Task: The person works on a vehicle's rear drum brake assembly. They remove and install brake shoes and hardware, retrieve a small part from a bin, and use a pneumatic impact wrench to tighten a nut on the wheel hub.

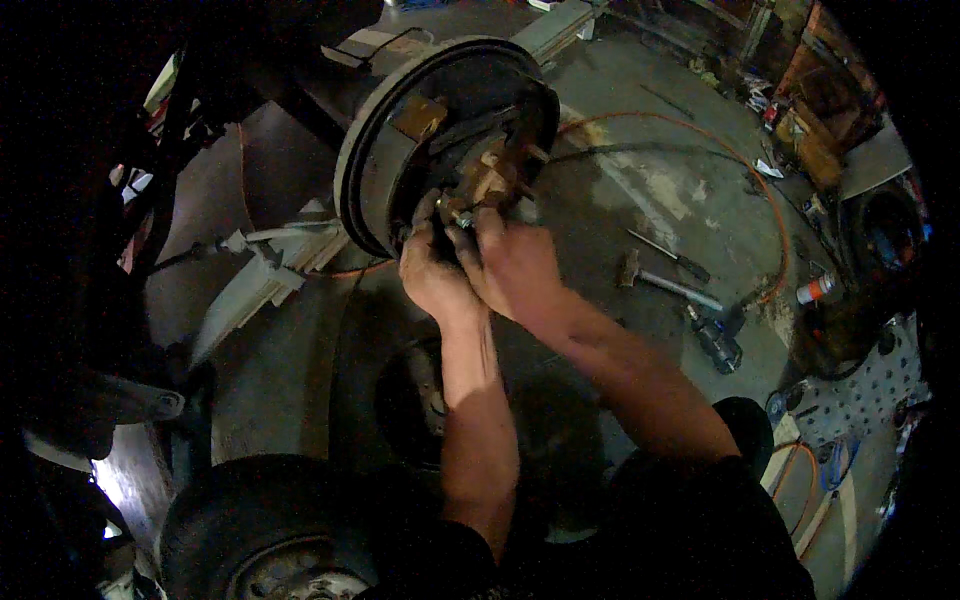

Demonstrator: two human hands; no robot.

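Black rubber comes nearest: a tyre (215, 500) on a metal rim (300, 568) at the lower left, beside dark clothing. Bare forearms lead up to both hands, close together at the lower part of a round brake assembly (352, 190), which stands tilted ahead of the person. The left hand (432, 275) has its fingers curled up at the assembly; the right hand (515, 258) is bunched narrow, beside a small shiny fitting (464, 219). Whether either hand grips it, I cannot tell. Just above them sits a rusty hub (490, 178) with studs. Farther off to the right, on the concrete floor (610, 90), lie a power tool (716, 342), a hammer (675, 287) and a screwdriver (672, 256). Beyond, an orange hose (740, 146) curves across, and a spray can (815, 289) lies near dim clutter.
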